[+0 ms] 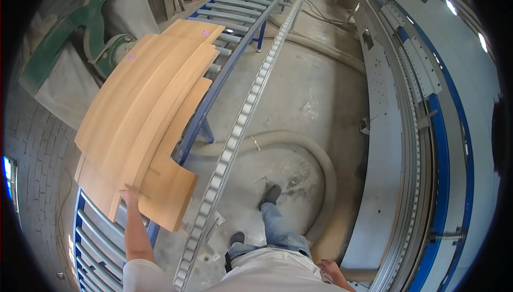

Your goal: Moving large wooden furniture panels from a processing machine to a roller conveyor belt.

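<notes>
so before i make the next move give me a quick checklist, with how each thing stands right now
1. Left hand on the wooden panels: ok, it touches them at their near end.
2. Right hand on the wooden panels: not ok, it is down at the lower edge of the view, apart from them.
3. Wooden panels carried by the roller conveyor: ok, they lie stacked across it.
4. Panel edges lined up: not ok, they are staggered.
5. Hose clear of the shoes: ok, it curves around them on the floor.
6. Undersides undamaged: cannot tell, they are hidden.
</notes>
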